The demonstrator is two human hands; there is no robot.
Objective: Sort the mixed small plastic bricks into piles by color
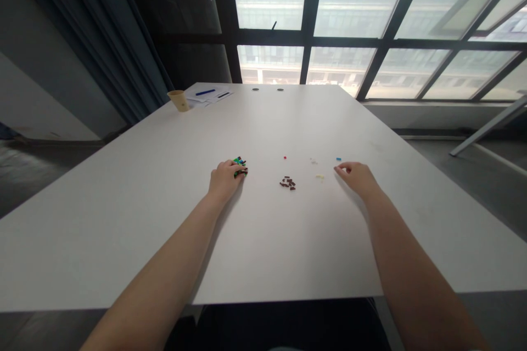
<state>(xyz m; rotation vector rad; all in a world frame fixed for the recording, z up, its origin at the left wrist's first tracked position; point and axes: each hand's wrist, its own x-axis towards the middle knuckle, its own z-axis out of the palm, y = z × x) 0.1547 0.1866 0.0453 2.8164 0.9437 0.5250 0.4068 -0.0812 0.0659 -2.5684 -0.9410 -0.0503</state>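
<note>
Forearms (185,252), mine | left hand (223,179): fingers curl round coloured pieces (239,161), seemingly corralling them | right hand (358,177): fingers together, contents unclear

Forearms (405,252), 2, bare, extended forward, well apart. Left hand (223,178): palm down, fingers (234,168) curled. Right hand (359,176): turned inward, fingers bent, tips close together, whether touching unclear.

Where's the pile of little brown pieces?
In the head view, the brown pile lies on the white table just right of the picture's middle, between the left hand and the right hand, with a tiny red piece just beyond it.
</note>
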